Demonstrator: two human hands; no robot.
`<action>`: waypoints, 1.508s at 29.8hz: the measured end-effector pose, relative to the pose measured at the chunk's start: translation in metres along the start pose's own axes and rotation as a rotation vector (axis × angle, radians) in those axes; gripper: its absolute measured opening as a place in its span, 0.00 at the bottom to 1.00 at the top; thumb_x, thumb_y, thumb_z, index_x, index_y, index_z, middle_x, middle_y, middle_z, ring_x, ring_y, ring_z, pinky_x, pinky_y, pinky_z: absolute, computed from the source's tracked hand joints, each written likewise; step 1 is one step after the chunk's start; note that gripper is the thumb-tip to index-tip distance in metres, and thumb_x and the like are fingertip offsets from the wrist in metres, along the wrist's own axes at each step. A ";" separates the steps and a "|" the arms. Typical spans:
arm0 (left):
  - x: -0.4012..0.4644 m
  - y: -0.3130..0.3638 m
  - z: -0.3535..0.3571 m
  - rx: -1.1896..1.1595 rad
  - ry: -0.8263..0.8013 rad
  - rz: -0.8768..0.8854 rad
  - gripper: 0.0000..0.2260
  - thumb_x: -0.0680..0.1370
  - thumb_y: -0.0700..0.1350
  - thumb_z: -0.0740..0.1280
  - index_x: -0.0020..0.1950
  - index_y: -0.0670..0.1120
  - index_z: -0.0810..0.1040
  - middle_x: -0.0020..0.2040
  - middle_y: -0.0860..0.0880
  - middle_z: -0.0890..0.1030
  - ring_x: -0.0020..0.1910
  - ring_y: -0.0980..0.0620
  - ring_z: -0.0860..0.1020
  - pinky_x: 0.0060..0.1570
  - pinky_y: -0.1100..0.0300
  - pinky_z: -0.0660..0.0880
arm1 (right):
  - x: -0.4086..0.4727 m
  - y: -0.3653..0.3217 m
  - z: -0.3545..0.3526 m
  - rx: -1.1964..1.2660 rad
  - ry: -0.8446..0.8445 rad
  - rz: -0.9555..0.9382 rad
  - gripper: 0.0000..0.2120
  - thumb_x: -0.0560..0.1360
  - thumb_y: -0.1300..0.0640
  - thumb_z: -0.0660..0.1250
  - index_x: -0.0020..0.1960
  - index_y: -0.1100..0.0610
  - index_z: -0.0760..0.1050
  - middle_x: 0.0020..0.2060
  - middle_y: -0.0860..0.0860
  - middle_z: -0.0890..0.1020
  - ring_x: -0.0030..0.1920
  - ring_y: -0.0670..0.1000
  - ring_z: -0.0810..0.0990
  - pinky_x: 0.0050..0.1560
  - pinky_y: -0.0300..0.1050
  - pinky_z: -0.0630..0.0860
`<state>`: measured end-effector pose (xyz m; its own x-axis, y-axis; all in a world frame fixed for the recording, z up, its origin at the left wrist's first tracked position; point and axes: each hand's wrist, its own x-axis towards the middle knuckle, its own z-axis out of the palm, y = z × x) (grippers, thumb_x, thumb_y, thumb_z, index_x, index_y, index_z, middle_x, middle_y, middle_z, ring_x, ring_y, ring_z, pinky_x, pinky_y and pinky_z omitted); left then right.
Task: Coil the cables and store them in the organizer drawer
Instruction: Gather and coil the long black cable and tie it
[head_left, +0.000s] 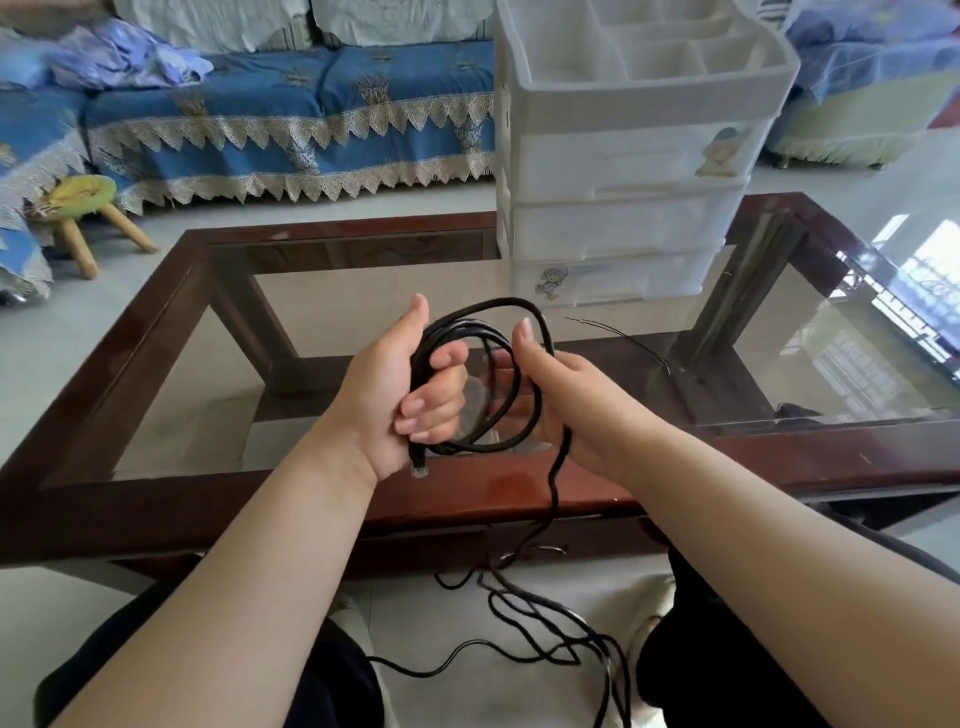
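Behind your bench runs a blue sofa with a cream lace-edged cover (291, 135), and a small green-topped wooden stool (85, 208) stands on the pale floor at the left. Your bench is a dark red-brown wooden frame with a glass top (171, 332). On its far side stands the white plastic organizer with three shut drawers and an open divided tray on top (623, 171). A thin black wire (623, 340) lies on the glass just in front of it.

Your left hand (400, 395) grips one side of the coiled black cable (519, 410), its fingers (431, 410) curled round the bundled loops, thumb up, with a clear plug end hanging just below the palm. Your right hand (566, 395) holds the opposite side of the coil, its fingers hidden behind the loops, so you cannot tell how they lie; its thumb points up. From that hand the loose tail of the cable drops past the bench edge to a tangle on the floor between your knees.
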<state>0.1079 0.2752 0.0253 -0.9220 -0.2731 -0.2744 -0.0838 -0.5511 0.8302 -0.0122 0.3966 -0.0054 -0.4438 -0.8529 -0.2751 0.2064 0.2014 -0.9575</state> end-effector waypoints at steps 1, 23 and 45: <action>-0.001 0.000 0.000 -0.027 -0.015 -0.023 0.26 0.81 0.60 0.50 0.28 0.47 0.66 0.16 0.53 0.58 0.12 0.58 0.54 0.17 0.66 0.49 | 0.000 0.002 -0.001 0.032 -0.002 -0.017 0.36 0.61 0.27 0.69 0.57 0.53 0.79 0.46 0.49 0.82 0.49 0.52 0.82 0.61 0.58 0.74; -0.003 -0.003 0.013 -0.192 -0.043 0.044 0.25 0.80 0.63 0.50 0.30 0.47 0.64 0.17 0.53 0.60 0.14 0.59 0.58 0.15 0.67 0.58 | 0.001 -0.008 0.018 0.293 0.178 -0.184 0.27 0.68 0.35 0.63 0.36 0.61 0.77 0.24 0.52 0.73 0.25 0.49 0.72 0.30 0.43 0.75; -0.006 0.021 -0.029 -0.664 0.435 0.476 0.18 0.82 0.46 0.51 0.32 0.48 0.65 0.25 0.54 0.60 0.20 0.57 0.55 0.20 0.64 0.55 | 0.019 0.049 0.032 -0.462 0.110 -0.088 0.08 0.80 0.49 0.59 0.53 0.53 0.66 0.33 0.52 0.70 0.28 0.47 0.71 0.34 0.51 0.82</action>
<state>0.1224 0.2426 0.0307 -0.5696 -0.7845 -0.2452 0.6251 -0.6072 0.4905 0.0175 0.3753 -0.0547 -0.5369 -0.8254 -0.1748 -0.2339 0.3446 -0.9091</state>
